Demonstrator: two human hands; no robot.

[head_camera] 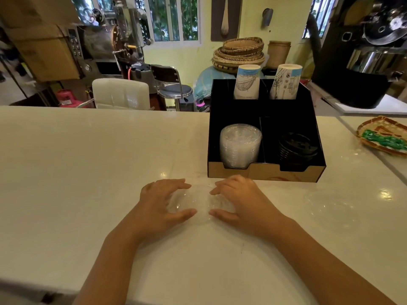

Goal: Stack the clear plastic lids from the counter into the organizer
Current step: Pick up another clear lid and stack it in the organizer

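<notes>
Clear plastic lids (199, 202) lie on the white counter just in front of the black organizer (264, 171). My left hand (160, 202) cups their left side and my right hand (239, 200) cups their right side, fingers curled around them. A stack of clear lids (240, 145) stands in the organizer's front left compartment. More clear lids (330, 208) lie faintly visible on the counter to the right.
Black lids (297, 148) fill the front right compartment, and two stacks of paper cups (246, 81) stand in the rear ones. A woven tray (384, 135) sits at the right edge. The counter's far edge (99, 107) borders a white chair.
</notes>
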